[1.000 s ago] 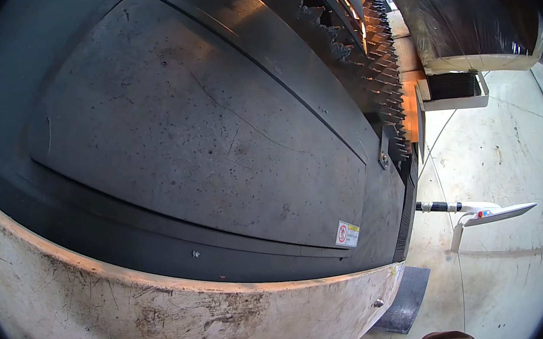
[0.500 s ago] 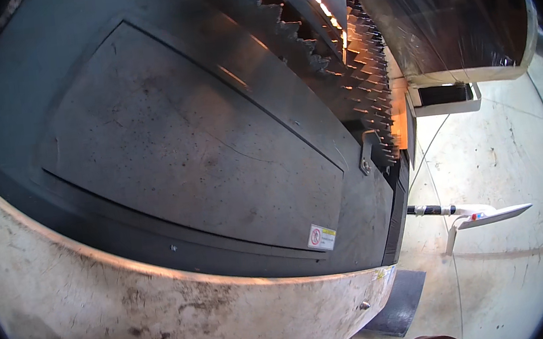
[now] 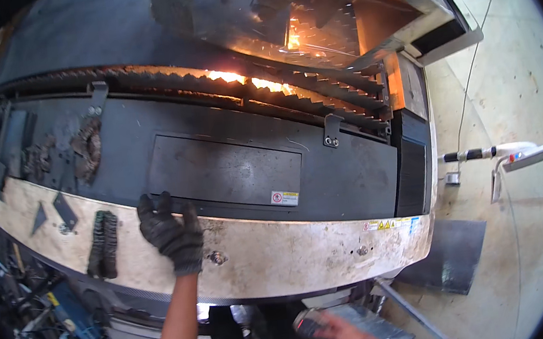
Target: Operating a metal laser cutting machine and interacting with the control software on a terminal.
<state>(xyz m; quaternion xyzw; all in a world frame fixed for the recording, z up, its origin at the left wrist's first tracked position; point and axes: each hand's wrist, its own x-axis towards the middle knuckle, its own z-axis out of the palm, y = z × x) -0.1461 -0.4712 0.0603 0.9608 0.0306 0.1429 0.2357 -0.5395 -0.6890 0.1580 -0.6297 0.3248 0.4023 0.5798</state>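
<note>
My left hand [image 3: 172, 236], in a black glove, lies on the worn pale front ledge [image 3: 279, 245] of a large machine. Its fingers are apart and nothing is in them; the fingertips reach the lower edge of the dark metal panel [image 3: 225, 168]. My right hand [image 3: 338, 333], bare, is low in front of the machine. It is closed on a dark handheld thing [image 3: 309, 324] with a small red spot, blurred, its exact kind unclear. Beyond the panel, bright flame or sparks [image 3: 249, 82] glow between the toothed metal slats [image 3: 317, 98].
A dark ridged strip [image 3: 103, 245] and flat metal scraps [image 3: 64, 211] lie on the ledge at left. Metal brackets [image 3: 332, 131] stick up beside the slats. A dark sheet [image 3: 449, 256] lies on the floor at right, near a white stand [image 3: 528, 154]. Clutter fills the lower left.
My view has swung and pulled back, showing more of the machine's front and left side. Both my hands have come into view, and a brighter glow shows among the slats.
</note>
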